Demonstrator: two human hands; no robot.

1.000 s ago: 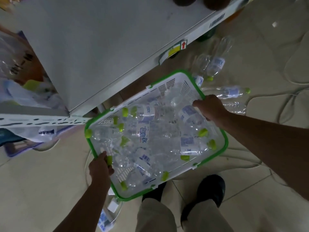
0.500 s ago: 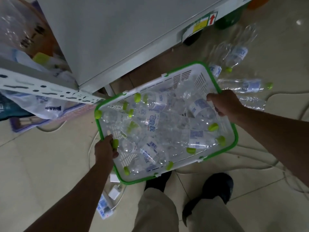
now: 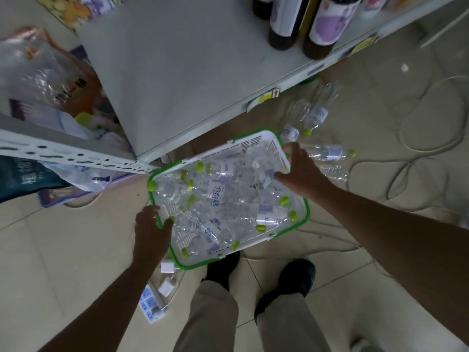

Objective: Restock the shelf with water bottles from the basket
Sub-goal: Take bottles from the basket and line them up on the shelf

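A white basket with a green rim (image 3: pixel 307 214) sits on the floor under the shelf edge. It is full of clear water bottles (image 3: pixel 215 196) with lime-green caps. My left hand (image 3: pixel 151 228) hovers at the basket's near-left rim with loosened fingers, thumb over the rim. At the far-right rim, my right hand (image 3: pixel 300 172) has its fingers spread and holds nothing. The grey shelf board (image 3: pixel 190 85) above the basket is mostly bare.
Two dark bottles (image 3: pixel 304 24) stand at the shelf's right end. Loose water bottles (image 3: pixel 327 152) lie on the floor to the right of the basket, with cables (image 3: pixel 431 128) beyond. A power strip (image 3: pixel 152 303) lies near my shoes (image 3: pixel 291 283). Bagged goods (image 3: pixel 43 80) fill the left.
Both hands gripped the basket's rims earlier; now their fingers have loosened and spread off the rims. The view has tilted up, showing more of the shelf and the dark bottles.
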